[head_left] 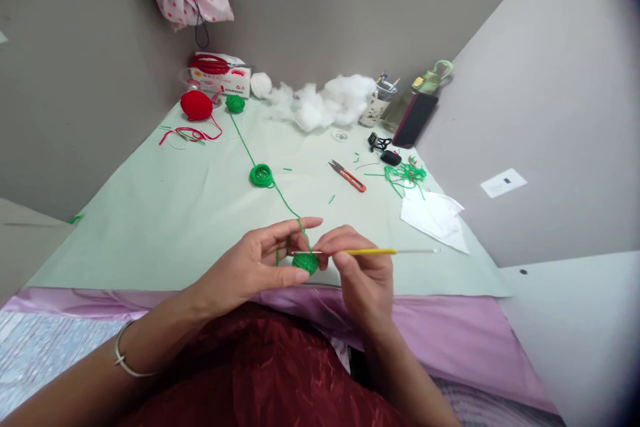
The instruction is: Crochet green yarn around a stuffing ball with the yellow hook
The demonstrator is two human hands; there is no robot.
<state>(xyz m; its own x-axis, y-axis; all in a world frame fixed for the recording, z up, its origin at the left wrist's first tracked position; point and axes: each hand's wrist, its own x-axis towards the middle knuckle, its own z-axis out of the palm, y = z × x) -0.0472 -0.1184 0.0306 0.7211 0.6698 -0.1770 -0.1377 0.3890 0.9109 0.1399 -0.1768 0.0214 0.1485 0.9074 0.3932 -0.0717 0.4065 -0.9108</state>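
Observation:
My left hand (pixel 260 260) pinches a small green crocheted piece (pixel 305 262) between thumb and fingers, with the forefinger stretched out and the green yarn strand (pixel 285 203) running over it. My right hand (pixel 357 263) is closed on a yellow-handled crochet hook (pixel 373 251), whose metal tip lies at the green piece. The strand leads back across the pale green table (pixel 165 213) past a small green yarn coil (pixel 261 175) to a green yarn ball (pixel 235 103) at the far edge.
A red yarn ball (pixel 197 105), red strands (pixel 190 135) and a box (pixel 223 77) sit far left. White stuffing (pixel 325 101), a pen cup (pixel 376 105), a phone (pixel 415 120), red snips (pixel 347 175), green yarn scraps (pixel 405 175) and white paper (pixel 434 215) lie right.

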